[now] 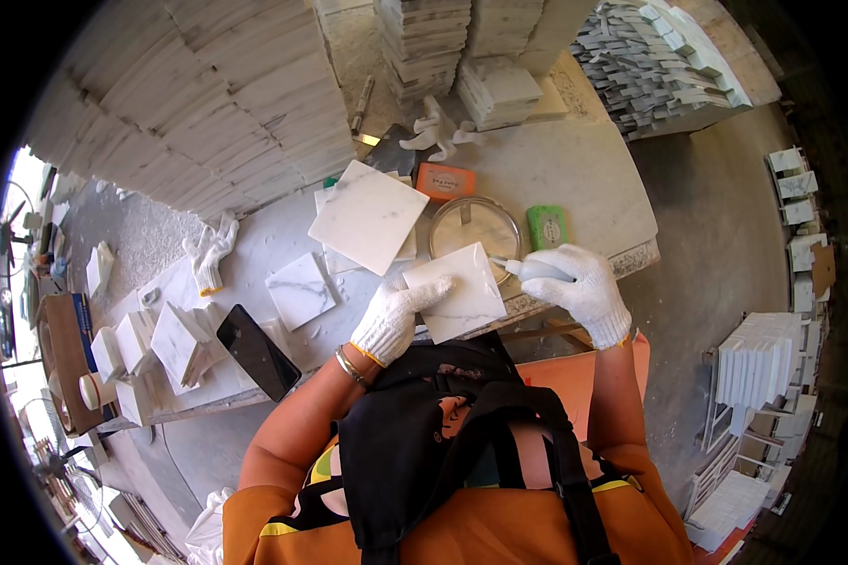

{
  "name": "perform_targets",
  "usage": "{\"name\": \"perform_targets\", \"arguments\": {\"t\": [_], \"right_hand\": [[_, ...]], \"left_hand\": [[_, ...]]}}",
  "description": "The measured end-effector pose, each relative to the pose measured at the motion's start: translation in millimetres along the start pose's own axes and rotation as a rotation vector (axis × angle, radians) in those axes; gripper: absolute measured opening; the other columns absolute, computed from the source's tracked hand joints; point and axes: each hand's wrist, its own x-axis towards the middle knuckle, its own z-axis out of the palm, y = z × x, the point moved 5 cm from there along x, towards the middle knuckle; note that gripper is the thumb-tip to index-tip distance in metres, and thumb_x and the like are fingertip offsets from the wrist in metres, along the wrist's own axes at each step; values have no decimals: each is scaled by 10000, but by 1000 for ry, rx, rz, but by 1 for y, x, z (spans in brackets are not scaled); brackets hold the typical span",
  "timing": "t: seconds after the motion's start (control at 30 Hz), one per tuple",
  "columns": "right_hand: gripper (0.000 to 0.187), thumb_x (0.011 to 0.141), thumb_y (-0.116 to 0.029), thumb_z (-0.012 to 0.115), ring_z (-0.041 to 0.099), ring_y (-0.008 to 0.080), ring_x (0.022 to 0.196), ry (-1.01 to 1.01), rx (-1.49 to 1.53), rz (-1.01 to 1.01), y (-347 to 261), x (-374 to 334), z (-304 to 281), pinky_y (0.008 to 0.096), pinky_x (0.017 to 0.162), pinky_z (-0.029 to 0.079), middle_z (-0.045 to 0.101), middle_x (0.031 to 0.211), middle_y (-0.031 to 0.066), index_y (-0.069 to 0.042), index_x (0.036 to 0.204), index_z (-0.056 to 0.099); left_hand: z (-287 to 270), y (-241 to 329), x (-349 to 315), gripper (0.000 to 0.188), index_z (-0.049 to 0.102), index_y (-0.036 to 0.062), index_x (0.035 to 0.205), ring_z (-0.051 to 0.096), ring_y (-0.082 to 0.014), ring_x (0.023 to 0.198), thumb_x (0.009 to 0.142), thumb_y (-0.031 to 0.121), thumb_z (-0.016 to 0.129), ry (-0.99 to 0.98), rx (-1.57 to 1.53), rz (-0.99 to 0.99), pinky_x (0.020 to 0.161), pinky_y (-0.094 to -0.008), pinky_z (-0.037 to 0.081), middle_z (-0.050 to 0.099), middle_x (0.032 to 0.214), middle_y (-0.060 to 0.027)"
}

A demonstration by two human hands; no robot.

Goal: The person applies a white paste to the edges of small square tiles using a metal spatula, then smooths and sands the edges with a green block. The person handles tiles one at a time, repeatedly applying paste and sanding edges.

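Tall tile stacks (207, 104) around a workbench (575, 169) show a stone workshop.

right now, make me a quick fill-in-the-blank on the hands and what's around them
1. A square, grey-veined white stone tile is in the white-gloved ____ hand.
2. The white-gloved right hand holds a small, pale squeeze bottle, its nozzle pointing at the held ____.
3. The small rectangular box nearest the right hand is coloured ____.
4. The flat, rectangular smartphone is coloured ____.

Missing words: left; tile; green; black
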Motion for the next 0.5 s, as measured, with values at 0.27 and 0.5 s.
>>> {"name": "perform_targets", "arguments": {"t": [0.27, 0.5], "right_hand": [[274, 799, -163, 818, 661, 195, 806, 24, -5, -31, 0, 6, 2, 323, 767, 513, 720, 890, 85, -30, 1034, 776], [275, 802, -156, 816, 656, 192, 809, 18, 3, -13, 1, 7, 2, 321, 769, 509, 718, 896, 76, -25, 1040, 776]], "left_hand": [[-2, -3, 1, 434, 630, -34, 1287, 669, -178, 1062, 908, 123, 768, -5, 18, -17, 971, -334, 520, 708, 1187, -84], [-1, -3, 1, 416, 635, -38, 1280, 673, -172, 1050, 913, 113, 760, 7, 3, -15, 955, -322, 528, 711, 1172, -83]]}}
